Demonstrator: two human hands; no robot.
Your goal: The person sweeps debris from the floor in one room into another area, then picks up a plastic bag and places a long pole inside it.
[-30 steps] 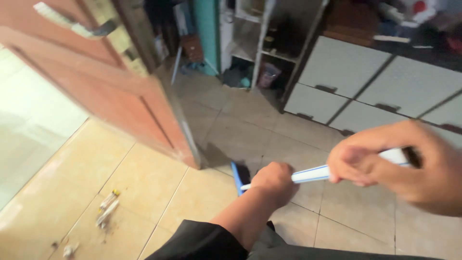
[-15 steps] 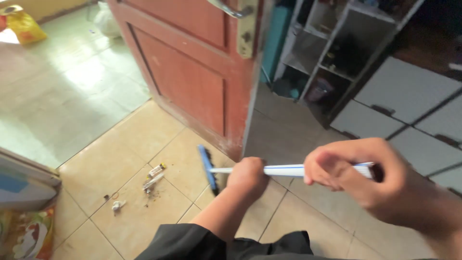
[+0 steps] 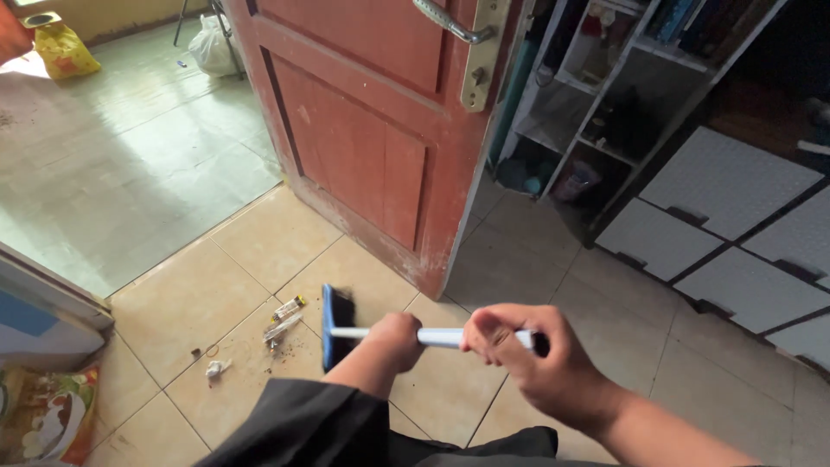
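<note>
Blue-headed broom (image 3: 335,327) with a white handle, dark bristles down on the beige tiled floor (image 3: 199,294), head just beside the debris. Left hand (image 3: 389,335) closed around the handle low, near the head; right hand (image 3: 527,359) closed around the handle's upper end, thumb over the top. Both hands wrapped tight, nothing loose.

Step in hand reads as sweeping the litter together. To do it well: keep bristles flat on the tile, short low strokes, lower hand steering and upper hand pivoting, so fine dirt is dragged along, not flicked away. Grout lines may trap grit, so going along them would help.

Debris: small wrappers (image 3: 285,318) touching a patch of dust left of the broom head, a crumpled white scrap (image 3: 216,369) and a small dark ring a bit farther left, apart from the wrappers.

Around: red-brown wooden door (image 3: 372,130) standing open just behind the broom, its bottom corner near the head, likely to block a long back stroke. White shelf unit (image 3: 596,104) and grey-fronted drawers (image 3: 735,216) to the right, well apart. Printed bag (image 3: 43,415) at the lower left edge of the floor, next to a pale appliance or cabinet; cannot tell which. Yellow bag (image 3: 60,47) and white bag (image 3: 212,47) far off on the greenish floor beyond the doorway. Black sleeve covers the left forearm.
</note>
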